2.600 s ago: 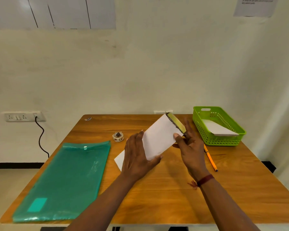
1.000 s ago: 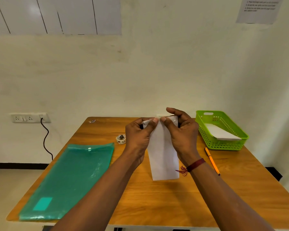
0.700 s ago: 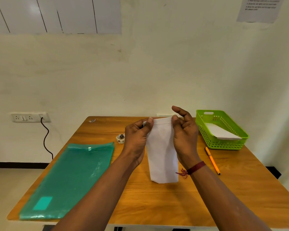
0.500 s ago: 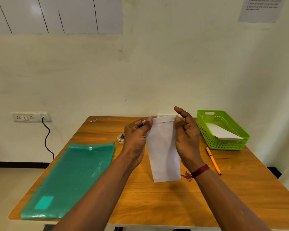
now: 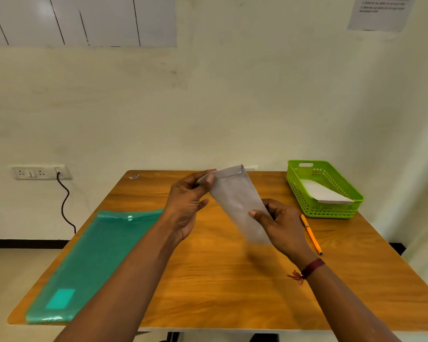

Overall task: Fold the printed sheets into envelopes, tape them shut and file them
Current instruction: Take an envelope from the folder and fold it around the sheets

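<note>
You hold the folded white envelope [image 5: 235,201] in the air over the middle of the bench [image 5: 220,292], clear of its top. It is tilted, with its upper end toward the far left and its lower end toward the near right, where it blurs. Your left hand [image 5: 187,203] pinches the upper corner between thumb and fingertips. Your right hand [image 5: 282,225] grips the lower part, with the thumb lying across the front face and the other fingers curled behind the paper.

An orange pen [image 5: 310,234] lies on the bench just right of your right hand, and a dark red thread band [image 5: 311,266] circles that wrist. At the far right corner stands a green basket [image 5: 331,211] with a white folded sheet [image 5: 324,193] lying inside. Along the left side of the bench lies a teal plastic folder [image 5: 97,257], closed with a snap button at its far end. A small scrap [image 5: 134,177] sits at the far left corner; what it is cannot be told. On the wall to the left is a socket strip [image 5: 38,172] with a black cable [image 5: 64,206] hanging from it.
</note>
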A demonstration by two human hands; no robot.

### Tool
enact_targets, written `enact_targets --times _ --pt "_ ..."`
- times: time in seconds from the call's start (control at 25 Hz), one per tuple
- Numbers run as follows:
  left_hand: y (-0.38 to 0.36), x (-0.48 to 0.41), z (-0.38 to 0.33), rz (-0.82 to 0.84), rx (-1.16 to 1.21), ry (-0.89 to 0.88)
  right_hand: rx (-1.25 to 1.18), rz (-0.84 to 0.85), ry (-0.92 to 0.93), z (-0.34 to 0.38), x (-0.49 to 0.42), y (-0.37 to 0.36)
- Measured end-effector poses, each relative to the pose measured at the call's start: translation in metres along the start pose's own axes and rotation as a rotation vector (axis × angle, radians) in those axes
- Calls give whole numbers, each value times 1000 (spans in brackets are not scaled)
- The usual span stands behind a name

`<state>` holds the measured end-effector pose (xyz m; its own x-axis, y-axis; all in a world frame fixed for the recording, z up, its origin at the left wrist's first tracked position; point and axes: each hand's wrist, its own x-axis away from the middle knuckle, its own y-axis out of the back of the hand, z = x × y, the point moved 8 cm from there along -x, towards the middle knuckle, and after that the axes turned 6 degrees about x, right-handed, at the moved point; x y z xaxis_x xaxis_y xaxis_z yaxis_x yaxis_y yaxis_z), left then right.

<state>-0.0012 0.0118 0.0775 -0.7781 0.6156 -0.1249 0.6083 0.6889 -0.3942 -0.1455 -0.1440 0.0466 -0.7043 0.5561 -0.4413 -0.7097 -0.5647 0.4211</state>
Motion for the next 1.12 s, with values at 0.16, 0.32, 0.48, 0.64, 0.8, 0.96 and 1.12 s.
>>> enact_targets --times 0.16,0.32,0.48,0.64,0.8,0.96,1.12 --pt "25 -2 3 -41 -266 53 348 -24 183 6 2 8" --pt "51 -4 30 -20 -383 289 519 -16 338 11 15 -9" --pt "81 4 68 -101 -420 518 572 21 353 -6 31 -32" --pt "98 8 101 -164 -161 609 684 83 378 -23 50 -57" --pt "113 9 125 -295 -199 573 782 242 317 -49 63 -87" --pt "132 2 134 -327 -551 447 847 484 190 -86 65 -110" --pt "129 -5 119 -314 -919 157 867 574 127 -102 65 -120"
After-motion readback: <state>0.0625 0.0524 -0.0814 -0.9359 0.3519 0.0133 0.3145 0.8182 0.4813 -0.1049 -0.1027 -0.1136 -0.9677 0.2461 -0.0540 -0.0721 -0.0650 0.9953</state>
